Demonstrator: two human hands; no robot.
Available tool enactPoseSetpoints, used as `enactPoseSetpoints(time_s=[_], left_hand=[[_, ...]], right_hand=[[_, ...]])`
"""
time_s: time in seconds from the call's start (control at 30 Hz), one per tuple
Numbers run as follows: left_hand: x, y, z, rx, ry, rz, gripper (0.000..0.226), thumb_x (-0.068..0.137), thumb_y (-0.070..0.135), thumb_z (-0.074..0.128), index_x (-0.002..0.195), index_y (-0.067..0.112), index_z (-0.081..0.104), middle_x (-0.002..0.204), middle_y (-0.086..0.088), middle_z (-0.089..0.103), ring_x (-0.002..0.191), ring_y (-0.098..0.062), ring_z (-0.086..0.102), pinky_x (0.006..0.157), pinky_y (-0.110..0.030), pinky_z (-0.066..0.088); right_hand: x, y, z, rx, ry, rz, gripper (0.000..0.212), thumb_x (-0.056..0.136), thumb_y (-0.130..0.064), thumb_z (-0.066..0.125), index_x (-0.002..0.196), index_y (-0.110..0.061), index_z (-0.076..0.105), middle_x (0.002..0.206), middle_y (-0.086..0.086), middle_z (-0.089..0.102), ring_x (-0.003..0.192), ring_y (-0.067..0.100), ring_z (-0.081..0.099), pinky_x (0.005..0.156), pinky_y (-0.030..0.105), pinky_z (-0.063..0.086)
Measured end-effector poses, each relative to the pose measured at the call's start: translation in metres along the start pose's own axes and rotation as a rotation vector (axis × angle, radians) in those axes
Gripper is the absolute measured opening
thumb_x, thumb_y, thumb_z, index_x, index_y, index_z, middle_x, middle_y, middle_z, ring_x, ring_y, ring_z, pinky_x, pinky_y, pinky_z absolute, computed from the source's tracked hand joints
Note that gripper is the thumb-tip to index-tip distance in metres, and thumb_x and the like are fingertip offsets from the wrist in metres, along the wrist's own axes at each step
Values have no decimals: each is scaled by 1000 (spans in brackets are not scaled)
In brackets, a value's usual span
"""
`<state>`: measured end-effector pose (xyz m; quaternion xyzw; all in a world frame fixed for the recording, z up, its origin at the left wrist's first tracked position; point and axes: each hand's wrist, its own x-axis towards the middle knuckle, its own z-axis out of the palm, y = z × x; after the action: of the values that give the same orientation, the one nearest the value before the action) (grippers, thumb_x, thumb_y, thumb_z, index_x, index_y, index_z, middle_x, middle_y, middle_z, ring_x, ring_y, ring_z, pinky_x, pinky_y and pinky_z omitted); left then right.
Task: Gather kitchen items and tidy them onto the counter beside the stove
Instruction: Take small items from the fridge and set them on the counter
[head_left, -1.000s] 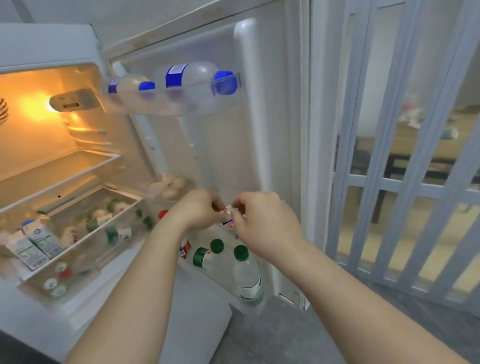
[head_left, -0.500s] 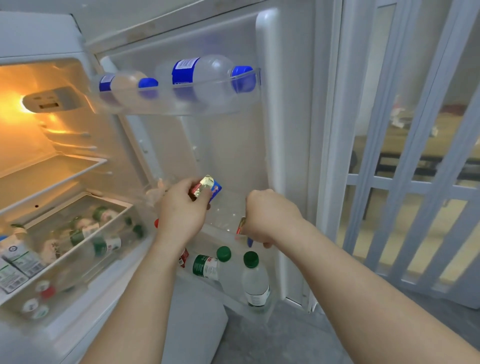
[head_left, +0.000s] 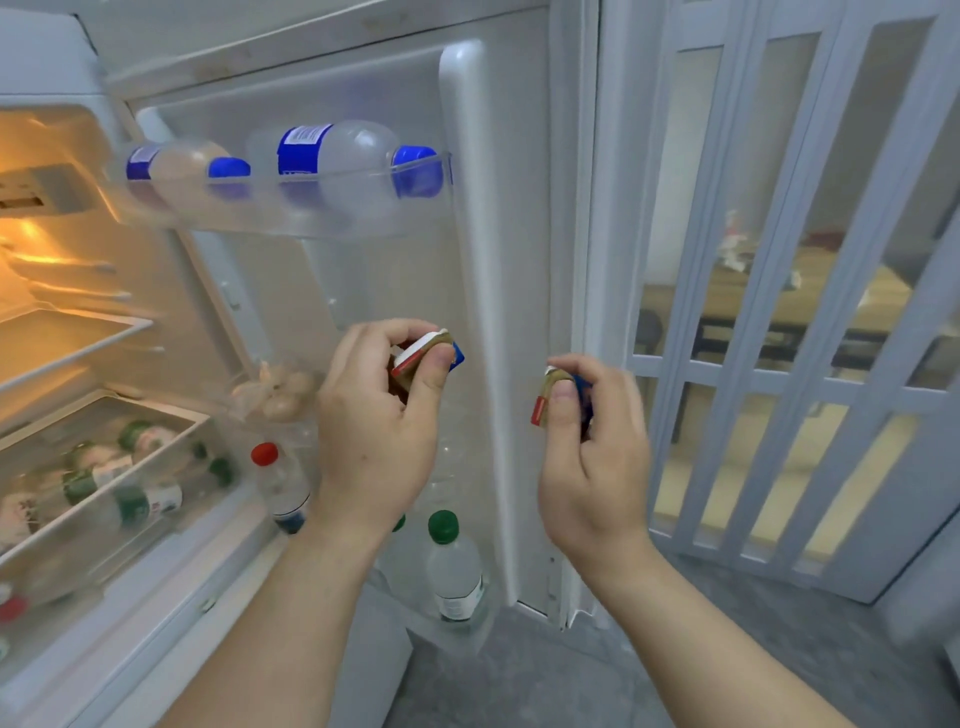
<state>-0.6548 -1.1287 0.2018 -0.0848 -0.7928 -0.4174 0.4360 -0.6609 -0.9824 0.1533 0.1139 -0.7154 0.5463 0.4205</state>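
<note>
Our left hand (head_left: 379, 436) is curled round a small packet (head_left: 423, 358) coloured red, white, gold and blue, with the thumb pressed on its near face and the fingers behind it. Our right hand (head_left: 592, 467) pinches a second packet (head_left: 556, 400) of the same colours between thumb and fingers. We hold both packets up in the air in front of the open fridge door (head_left: 498, 260), and our hands are apart from each other.

Above them, the top door shelf (head_left: 291, 223) holds two clear bottles lying on their sides, a big bottle (head_left: 337, 156) and a small bottle (head_left: 176, 166), both with blue caps and blue labels. Below our hands a green-capped bottle (head_left: 452, 566) stands upright low in the door, and a red-capped bottle (head_left: 278, 483) stands further left.

Left again, inside the lit fridge, a clear drawer (head_left: 104, 491) holds green-labelled bottles lying down. On the right stands a white slatted folding door (head_left: 779, 312), and the floor (head_left: 571, 675) beneath is grey.
</note>
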Motion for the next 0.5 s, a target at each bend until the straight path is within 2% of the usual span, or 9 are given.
enactPoseSetpoints(time_s=[0.1,0.13,0.2,0.27,0.33,0.43,0.5], left_hand=[[-10,17,13,-19,-70,185,1,95,16,64,96,15,64,96,8,62,91,-8,58,81,-15,42],[-13,21,18,-18,-104,253,5,95,13,63,97,9,65,101,3,63,96,-10,59,85,-17,44],[-18,24,26,-18,-202,357,9,97,12,60,101,5,64,115,-3,64,111,-11,59,90,-23,48],[-21,28,33,-9,-289,391,11,99,15,56,102,6,62,128,-3,60,122,-9,56,89,-29,51],[-22,31,38,33,-350,405,12,100,17,53,103,8,60,137,-1,57,126,-6,53,89,-29,50],[-24,35,41,89,-391,401,11,100,21,51,103,12,57,146,5,51,123,-3,52,94,-15,40],[-26,37,39,98,-393,365,11,100,23,50,103,15,56,146,8,50,121,-3,51,95,-9,33]], right_hand=[[14,6,-13,111,112,213,18,102,-25,40,101,-37,54,99,-17,49,85,18,58,73,40,50],[18,9,-16,119,125,283,20,103,-24,40,98,-39,53,101,-20,47,86,20,59,73,42,52],[26,17,-21,124,104,417,21,103,-22,41,95,-37,54,104,-10,53,85,22,63,74,42,53],[32,22,-26,172,39,539,21,103,-21,42,93,-32,56,88,0,62,76,22,65,71,43,53],[36,21,-29,277,-16,631,20,103,-18,43,92,-25,58,69,-2,59,68,21,63,61,35,50],[40,18,-36,356,-24,683,20,103,-11,44,91,-17,59,75,7,55,69,27,58,48,19,45],[40,18,-39,380,-9,703,21,101,-8,45,88,-14,60,79,10,53,70,28,53,44,17,43]])
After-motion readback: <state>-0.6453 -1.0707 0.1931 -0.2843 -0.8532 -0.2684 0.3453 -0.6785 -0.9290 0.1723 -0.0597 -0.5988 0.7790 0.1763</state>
